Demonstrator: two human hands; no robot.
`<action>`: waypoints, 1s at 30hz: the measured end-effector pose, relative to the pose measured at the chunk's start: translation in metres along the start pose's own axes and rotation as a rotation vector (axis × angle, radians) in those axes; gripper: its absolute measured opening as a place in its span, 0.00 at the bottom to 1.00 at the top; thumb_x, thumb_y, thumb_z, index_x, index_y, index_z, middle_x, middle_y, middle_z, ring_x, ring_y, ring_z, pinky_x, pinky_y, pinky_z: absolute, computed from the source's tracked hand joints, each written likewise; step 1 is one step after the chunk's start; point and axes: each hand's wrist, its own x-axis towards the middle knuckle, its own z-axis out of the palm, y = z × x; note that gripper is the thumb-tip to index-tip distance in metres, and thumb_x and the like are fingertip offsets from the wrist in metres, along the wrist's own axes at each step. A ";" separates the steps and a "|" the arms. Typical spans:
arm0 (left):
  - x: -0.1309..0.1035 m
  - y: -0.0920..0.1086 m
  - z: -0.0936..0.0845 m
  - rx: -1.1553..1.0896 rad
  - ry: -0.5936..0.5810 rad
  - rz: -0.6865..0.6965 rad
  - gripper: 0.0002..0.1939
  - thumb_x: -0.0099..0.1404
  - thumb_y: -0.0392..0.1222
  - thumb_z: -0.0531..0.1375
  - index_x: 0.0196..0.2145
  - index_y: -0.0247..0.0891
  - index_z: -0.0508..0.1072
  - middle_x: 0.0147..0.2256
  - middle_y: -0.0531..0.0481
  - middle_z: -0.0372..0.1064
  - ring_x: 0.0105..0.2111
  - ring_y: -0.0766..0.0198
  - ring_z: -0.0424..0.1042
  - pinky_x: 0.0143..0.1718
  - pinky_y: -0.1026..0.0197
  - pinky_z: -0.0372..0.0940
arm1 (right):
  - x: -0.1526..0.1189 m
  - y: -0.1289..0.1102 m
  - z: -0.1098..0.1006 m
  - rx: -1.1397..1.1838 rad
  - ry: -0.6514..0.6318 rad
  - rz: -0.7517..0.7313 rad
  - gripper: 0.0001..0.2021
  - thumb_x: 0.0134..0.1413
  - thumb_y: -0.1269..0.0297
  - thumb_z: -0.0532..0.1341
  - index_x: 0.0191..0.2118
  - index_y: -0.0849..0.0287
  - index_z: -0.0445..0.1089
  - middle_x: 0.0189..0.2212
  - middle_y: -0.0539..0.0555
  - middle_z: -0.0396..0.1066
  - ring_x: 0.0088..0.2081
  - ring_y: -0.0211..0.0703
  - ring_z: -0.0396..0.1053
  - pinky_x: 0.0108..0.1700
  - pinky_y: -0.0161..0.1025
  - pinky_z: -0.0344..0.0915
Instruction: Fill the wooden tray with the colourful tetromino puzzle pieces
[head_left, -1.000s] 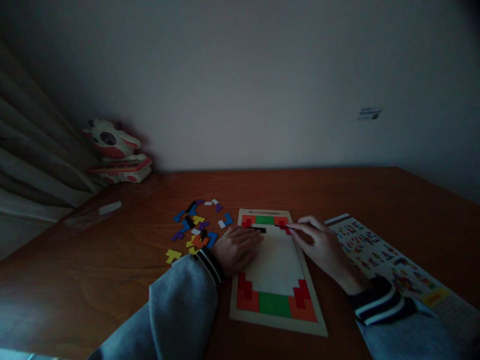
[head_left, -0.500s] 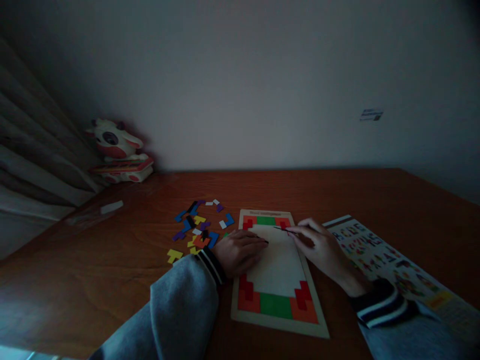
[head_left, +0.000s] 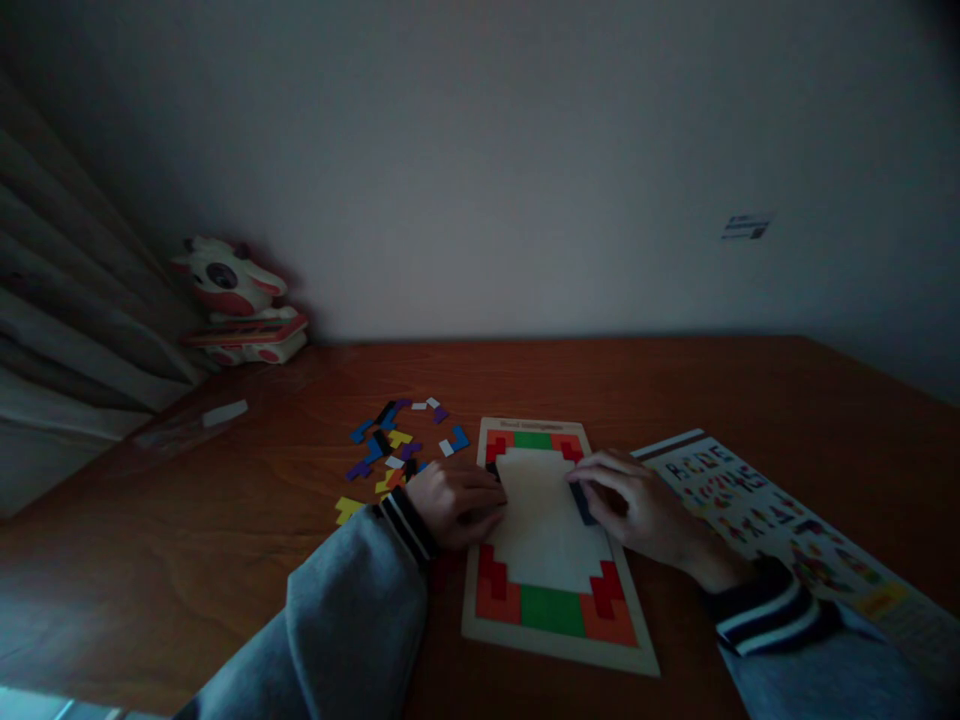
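A pale puzzle board (head_left: 630, 640) lies on the table, with red, orange and green pieces along its top and bottom ends and a bare white middle. At the board's right inner edge, my right hand (head_left: 637, 505) pinches a black piece (head_left: 582, 503) between thumb and fingers. Over the left edge rests my left hand (head_left: 457, 503), its fingers closed together around a black piece (head_left: 492, 469) that shows only in part. Left of the board, loose blue, yellow, purple, white and black pieces (head_left: 400, 438) are scattered.
On the right lies a printed pattern sheet (head_left: 772, 520), partly under my right forearm. A toy cow (head_left: 240, 300) sits at the table's back left beside a curtain (head_left: 67, 270). Near it is a small white strip (head_left: 225, 412). The wall rises behind the table.
My left hand has moved left to the board's left edge with its black piece. The black piece at my right hand has gone from edge-on to lying along the right inner edge.
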 end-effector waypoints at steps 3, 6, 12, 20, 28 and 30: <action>-0.001 0.000 -0.002 0.044 -0.017 -0.007 0.13 0.68 0.42 0.57 0.44 0.37 0.79 0.41 0.42 0.79 0.41 0.58 0.78 0.44 0.56 0.75 | -0.001 0.001 -0.001 -0.022 -0.039 -0.004 0.09 0.62 0.65 0.58 0.44 0.52 0.74 0.40 0.54 0.75 0.43 0.46 0.72 0.47 0.47 0.69; -0.003 -0.001 0.000 0.086 0.003 0.025 0.12 0.68 0.42 0.57 0.41 0.37 0.80 0.40 0.44 0.79 0.41 0.59 0.79 0.44 0.57 0.75 | -0.003 0.005 -0.003 -0.032 -0.062 0.011 0.08 0.61 0.61 0.60 0.44 0.52 0.75 0.41 0.54 0.75 0.44 0.47 0.71 0.48 0.48 0.69; -0.007 -0.008 0.001 0.154 0.075 0.042 0.10 0.67 0.40 0.58 0.36 0.37 0.80 0.36 0.46 0.80 0.37 0.60 0.80 0.40 0.59 0.75 | -0.005 0.010 -0.003 -0.032 -0.102 0.078 0.12 0.60 0.58 0.62 0.48 0.50 0.73 0.44 0.54 0.73 0.47 0.49 0.70 0.51 0.49 0.68; -0.008 -0.009 0.001 0.154 0.102 0.052 0.09 0.67 0.39 0.59 0.37 0.36 0.80 0.36 0.46 0.80 0.36 0.59 0.80 0.37 0.58 0.76 | -0.005 0.004 0.004 0.032 -0.072 0.220 0.21 0.58 0.54 0.62 0.56 0.52 0.66 0.48 0.56 0.68 0.49 0.49 0.70 0.52 0.49 0.69; -0.005 -0.007 -0.002 0.184 0.121 0.044 0.09 0.67 0.38 0.59 0.35 0.36 0.80 0.34 0.46 0.81 0.33 0.60 0.80 0.36 0.59 0.75 | -0.005 0.011 0.007 0.066 -0.020 0.251 0.17 0.62 0.56 0.58 0.54 0.53 0.67 0.43 0.57 0.68 0.42 0.47 0.70 0.44 0.46 0.71; -0.005 -0.007 -0.001 0.190 0.124 0.042 0.09 0.67 0.38 0.59 0.34 0.36 0.80 0.34 0.46 0.81 0.33 0.60 0.80 0.36 0.59 0.75 | -0.005 0.012 0.009 0.067 -0.006 0.262 0.16 0.62 0.55 0.58 0.52 0.53 0.68 0.41 0.56 0.68 0.40 0.46 0.70 0.43 0.46 0.70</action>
